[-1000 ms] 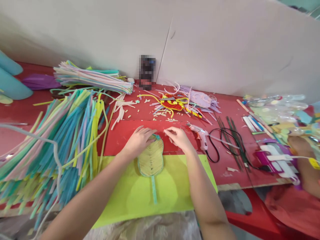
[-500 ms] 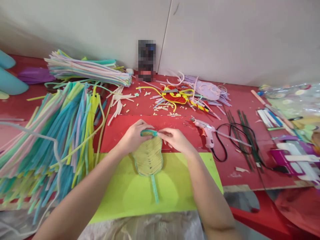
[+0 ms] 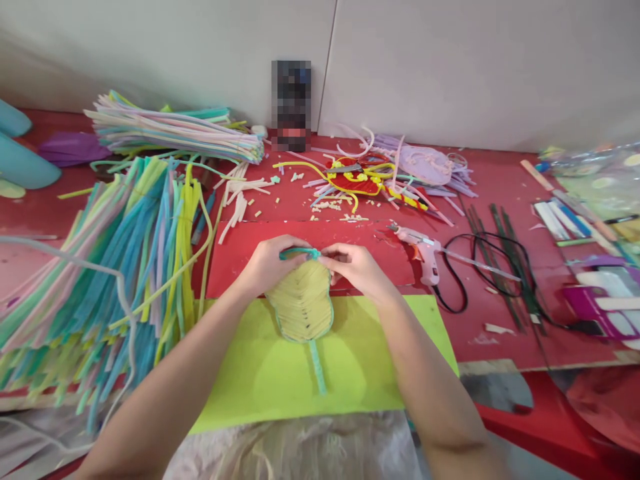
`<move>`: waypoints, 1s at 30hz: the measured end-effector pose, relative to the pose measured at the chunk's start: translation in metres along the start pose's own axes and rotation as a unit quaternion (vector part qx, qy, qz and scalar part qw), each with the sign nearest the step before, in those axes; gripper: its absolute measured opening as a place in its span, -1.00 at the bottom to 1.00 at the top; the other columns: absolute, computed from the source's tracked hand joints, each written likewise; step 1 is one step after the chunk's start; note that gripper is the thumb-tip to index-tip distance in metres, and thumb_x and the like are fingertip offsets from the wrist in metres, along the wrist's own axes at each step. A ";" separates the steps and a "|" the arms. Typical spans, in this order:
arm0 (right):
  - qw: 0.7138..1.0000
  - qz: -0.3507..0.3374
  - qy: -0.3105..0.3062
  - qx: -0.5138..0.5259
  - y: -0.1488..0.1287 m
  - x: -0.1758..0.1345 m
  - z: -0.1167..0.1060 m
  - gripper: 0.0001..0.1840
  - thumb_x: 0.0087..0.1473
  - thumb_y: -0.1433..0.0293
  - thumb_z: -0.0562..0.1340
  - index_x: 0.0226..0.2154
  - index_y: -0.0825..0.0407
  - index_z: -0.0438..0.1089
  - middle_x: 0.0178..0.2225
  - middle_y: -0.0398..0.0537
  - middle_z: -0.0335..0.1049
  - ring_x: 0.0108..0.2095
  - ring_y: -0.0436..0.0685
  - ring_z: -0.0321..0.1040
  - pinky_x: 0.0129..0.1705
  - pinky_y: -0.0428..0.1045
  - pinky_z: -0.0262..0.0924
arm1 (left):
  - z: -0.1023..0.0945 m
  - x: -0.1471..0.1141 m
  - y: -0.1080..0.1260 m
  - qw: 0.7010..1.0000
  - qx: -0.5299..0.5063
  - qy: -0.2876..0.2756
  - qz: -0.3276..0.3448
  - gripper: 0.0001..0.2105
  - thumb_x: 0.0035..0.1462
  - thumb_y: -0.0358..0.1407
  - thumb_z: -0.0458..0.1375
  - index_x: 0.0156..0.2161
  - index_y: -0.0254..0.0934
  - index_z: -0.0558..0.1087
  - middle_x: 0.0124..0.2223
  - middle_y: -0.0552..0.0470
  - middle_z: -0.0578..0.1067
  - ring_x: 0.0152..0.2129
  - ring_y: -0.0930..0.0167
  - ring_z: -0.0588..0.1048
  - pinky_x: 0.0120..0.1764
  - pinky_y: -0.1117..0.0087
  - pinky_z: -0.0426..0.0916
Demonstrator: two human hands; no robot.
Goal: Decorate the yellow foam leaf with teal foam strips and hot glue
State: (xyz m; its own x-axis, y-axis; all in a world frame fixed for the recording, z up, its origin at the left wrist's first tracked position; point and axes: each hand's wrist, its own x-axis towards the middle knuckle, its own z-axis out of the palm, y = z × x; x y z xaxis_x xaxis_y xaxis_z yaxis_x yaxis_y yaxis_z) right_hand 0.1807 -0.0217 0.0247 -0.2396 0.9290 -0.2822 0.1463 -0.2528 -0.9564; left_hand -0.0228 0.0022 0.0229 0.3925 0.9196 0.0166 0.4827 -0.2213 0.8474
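Note:
A leaf shape made of pipe cleaners (image 3: pixel 304 303) is held over the green sheet, its body pale yellow-green with a teal-green edging. Its wrapped green stem (image 3: pixel 318 370) points toward me. My left hand (image 3: pixel 273 265) is closed on the leaf's far left part, fingers along the edging. At the far tip, my right hand (image 3: pixel 356 267) pinches the end of the teal-green pipe cleaner (image 3: pixel 314 253). The fingertips of both hands nearly meet there and partly hide the tip.
Bundles of coloured pipe cleaners (image 3: pixel 135 220) lie at left, another bundle (image 3: pixel 175 130) behind. A pink glue gun (image 3: pixel 425 253) with a black cord rests right of the red board (image 3: pixel 235 267). Scissors and yellow-red pieces (image 3: pixel 357 180) lie at the back. The green sheet (image 3: pixel 250 387) is nearest me.
The view has shifted slightly. The right fingers have bent more around the teal-green pipe cleaner at the leaf's tip; the left hand keeps its hold.

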 end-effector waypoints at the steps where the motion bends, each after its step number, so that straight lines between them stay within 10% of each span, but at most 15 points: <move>1: 1.000 0.003 -0.001 0.009 -0.001 0.000 0.001 -0.67 -0.06 0.17 0.33 -0.29 0.06 0.44 -0.49 -0.14 0.40 -0.58 -0.05 0.31 -0.50 -0.10 0.29 | 0.000 0.000 0.000 1.000 -0.001 0.002 0.002 -0.77 0.09 -0.19 0.14 -0.16 -0.19 0.50 -0.15 0.04 0.55 -0.20 0.36 0.49 -0.09 0.33 0.35; 17: 0.998 -0.029 -0.031 -0.046 -0.003 -0.003 -0.001 -0.57 0.02 0.01 0.20 -0.42 0.06 0.38 -0.58 -0.23 0.21 -0.62 -0.11 0.05 -0.59 -0.13 -0.06 | -0.003 -0.001 0.001 0.994 -0.043 0.077 0.070 -0.76 0.13 -0.23 0.14 -0.09 -0.19 0.49 -0.09 0.01 0.54 -0.14 0.37 0.48 -0.02 0.30 0.34; 30: 0.993 -0.101 0.006 -0.060 -0.005 -0.004 0.003 -0.64 0.08 0.08 0.17 -0.34 0.03 0.44 -0.37 -0.12 0.40 -0.36 0.03 0.28 -0.33 -0.08 0.14 | -0.005 -0.002 0.003 0.984 -0.024 0.096 0.145 -0.80 0.18 -0.29 0.09 -0.14 -0.20 0.53 -0.18 0.01 0.56 -0.23 0.42 0.50 -0.09 0.36 0.37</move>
State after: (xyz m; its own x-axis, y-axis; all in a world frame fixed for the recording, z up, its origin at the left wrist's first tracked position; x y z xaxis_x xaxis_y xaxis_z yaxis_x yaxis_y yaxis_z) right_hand 0.1777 -0.0252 0.0300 -0.2636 0.9609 -0.0844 0.2101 -0.0282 -0.9773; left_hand -0.0257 0.0016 0.0279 0.3508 0.8652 0.3583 0.3321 -0.4726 0.8163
